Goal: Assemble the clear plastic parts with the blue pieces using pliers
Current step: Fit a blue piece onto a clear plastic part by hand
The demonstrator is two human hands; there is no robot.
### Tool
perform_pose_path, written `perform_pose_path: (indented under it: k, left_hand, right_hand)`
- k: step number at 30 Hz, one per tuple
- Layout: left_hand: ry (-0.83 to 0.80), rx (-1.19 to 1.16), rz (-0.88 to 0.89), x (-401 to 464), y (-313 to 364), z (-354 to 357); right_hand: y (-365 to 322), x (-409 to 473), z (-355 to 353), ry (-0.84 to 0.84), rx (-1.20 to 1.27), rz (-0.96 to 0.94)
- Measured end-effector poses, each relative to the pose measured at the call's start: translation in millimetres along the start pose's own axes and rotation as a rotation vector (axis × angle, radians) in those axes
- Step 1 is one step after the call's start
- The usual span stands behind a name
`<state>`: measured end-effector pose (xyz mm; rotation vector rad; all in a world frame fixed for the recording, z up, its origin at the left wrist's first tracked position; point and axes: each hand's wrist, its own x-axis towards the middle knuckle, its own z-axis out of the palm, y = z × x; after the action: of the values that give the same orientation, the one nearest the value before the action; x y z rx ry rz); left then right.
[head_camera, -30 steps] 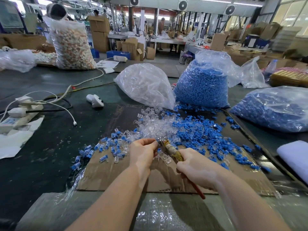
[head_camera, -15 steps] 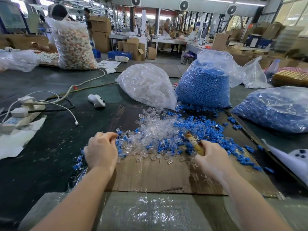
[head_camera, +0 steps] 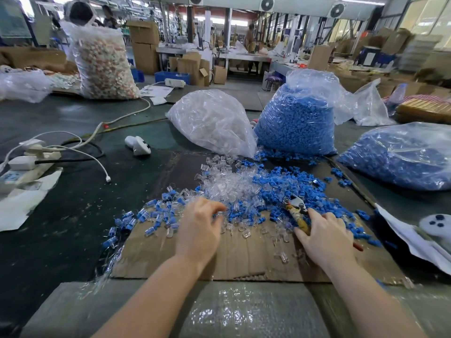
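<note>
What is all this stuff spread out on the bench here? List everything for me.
Cardboard sheet: one, brown, under the hands.
Loose clear parts: many, mid-cardboard.
Loose blue pieces: many, right of them.
Assembled pieces: many, clear-blue, left.
Bag of clear parts: one, behind.
Bags of blue pieces: two, right.
Power strip: one, white, far left.
Pliers: one, in the right hand.
Left hand: at the clear parts.

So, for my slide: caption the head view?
Right hand grips pliers; left hand reaches into clear parts.
</note>
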<state>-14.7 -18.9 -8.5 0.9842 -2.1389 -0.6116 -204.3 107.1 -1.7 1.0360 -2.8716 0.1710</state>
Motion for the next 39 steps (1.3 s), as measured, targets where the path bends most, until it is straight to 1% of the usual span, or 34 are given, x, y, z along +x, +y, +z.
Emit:
perform_pose_path:
  k: [2,4,7,10,12,15,19,21,24,29,34,37,39]
  left_hand:
    - [-0.187,-0.06,0.102,-7,18,15]
    - [-0.32,-0.068,0.189,-14,32,29]
    - [-0.438,-0.015,0.286,-22,46,46]
    - [-0.519,0.096,0.318,-25,51,55]
    - [-0.497,0.069,0.3,-23,50,55]
    - [-0.351,-0.034,0.201,-19,39,51]
    - [-0.166,-0.077,0.038,-13,24,39]
    - [-0.119,-0.097,0.012,-14,19,38]
    - [-0.096,-0.134,0.025,-19,17,38]
    - [-0.082,-0.186,0.026,-22,16,35]
    - [-0.064,-0.186,0.027,-22,16,35]
    - [-0.061,-0.193,0.026,-22,15,34]
    - [-0.068,-0.197,0.022,-23,15,34]
  right_hand:
    - [-1,1,-1,-0.017,-0.006,0.005]
    - [-3,2,-3,-0.036,-0.022,0.011]
    - [-4,2,-4,-0.06,-0.029,0.015]
    - [-5,2,-6,-0.068,-0.033,0.019]
    - [-6,1,-8,-0.08,-0.017,0.028]
    - [-9,1,-10,-0.053,0.035,0.024]
    - [-20,3,-7,0.119,0.129,-0.124]
    - [-31,6,-3,0.155,0.127,-0.196]
    - [-47,10,4,0.167,0.056,-0.221]
    - [-61,18,9,0.16,-0.079,-0.177]
    - [-65,21,7,0.159,-0.116,-0.162]
    - [-64,19,6,0.167,-0.129,-0.188]
    - [-64,17,6,0.185,-0.095,-0.211]
